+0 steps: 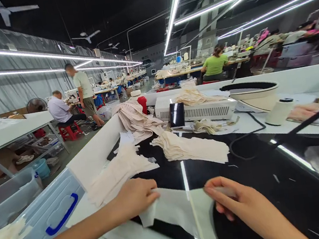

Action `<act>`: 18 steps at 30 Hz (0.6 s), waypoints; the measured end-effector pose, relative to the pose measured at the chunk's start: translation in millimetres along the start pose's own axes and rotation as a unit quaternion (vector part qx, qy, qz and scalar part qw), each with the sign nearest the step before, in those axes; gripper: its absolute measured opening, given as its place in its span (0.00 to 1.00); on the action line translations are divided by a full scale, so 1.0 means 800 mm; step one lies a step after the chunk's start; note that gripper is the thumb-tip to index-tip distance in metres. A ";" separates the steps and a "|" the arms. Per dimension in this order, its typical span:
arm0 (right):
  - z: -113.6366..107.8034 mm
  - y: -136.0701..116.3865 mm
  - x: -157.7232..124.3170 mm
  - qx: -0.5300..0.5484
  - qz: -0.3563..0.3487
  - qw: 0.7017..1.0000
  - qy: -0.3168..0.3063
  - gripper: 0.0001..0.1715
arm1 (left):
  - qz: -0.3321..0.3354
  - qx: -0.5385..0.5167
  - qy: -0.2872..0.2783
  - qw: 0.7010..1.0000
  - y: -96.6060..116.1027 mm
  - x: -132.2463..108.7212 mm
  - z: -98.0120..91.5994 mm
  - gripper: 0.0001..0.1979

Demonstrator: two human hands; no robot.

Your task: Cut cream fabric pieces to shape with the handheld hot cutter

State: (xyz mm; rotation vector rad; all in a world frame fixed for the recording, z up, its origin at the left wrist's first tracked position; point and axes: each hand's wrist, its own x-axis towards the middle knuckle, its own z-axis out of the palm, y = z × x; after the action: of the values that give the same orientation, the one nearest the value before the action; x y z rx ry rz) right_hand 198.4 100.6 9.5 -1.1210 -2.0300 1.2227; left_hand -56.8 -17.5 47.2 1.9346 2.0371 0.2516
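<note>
My left hand is closed on the left edge of a pale translucent piece of fabric that lies on the glossy black worktable. My right hand pinches the same piece at its right edge, thumb on top. The piece is stretched flat between both hands. Just left of my left hand lies a stack of cream fabric pieces. A second cream stack sits farther back in the middle of the table.
A white machine with a phone leaning on it stands at the back. A round bowl, a thread cone, a black cable and a red bottle are nearby. Blue-handled bins sit left. Other workers sit at distant tables.
</note>
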 end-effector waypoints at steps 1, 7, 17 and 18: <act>0.000 -0.004 0.008 -0.064 -0.047 0.997 0.011 0.17 | 0.001 0.023 0.027 0.999 0.001 0.002 0.002 0.07; -0.004 0.000 0.011 -0.256 -0.158 0.946 0.121 0.17 | 0.209 0.075 0.133 0.966 0.014 0.006 0.038 0.13; 0.003 -0.002 -0.039 -0.418 -0.363 0.832 0.031 0.31 | 0.381 0.048 0.215 0.898 0.036 0.013 0.080 0.13; -0.002 -0.004 -0.044 -0.414 -0.371 0.830 0.038 0.30 | 0.381 0.042 0.212 0.899 0.035 0.013 0.079 0.13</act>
State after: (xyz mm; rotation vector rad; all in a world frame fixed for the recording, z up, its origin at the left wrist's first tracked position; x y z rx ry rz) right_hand 216.8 70.2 12.9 -0.5185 -2.6068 -0.1289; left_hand -8.7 -11.3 -3.5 2.8545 1.3837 0.8357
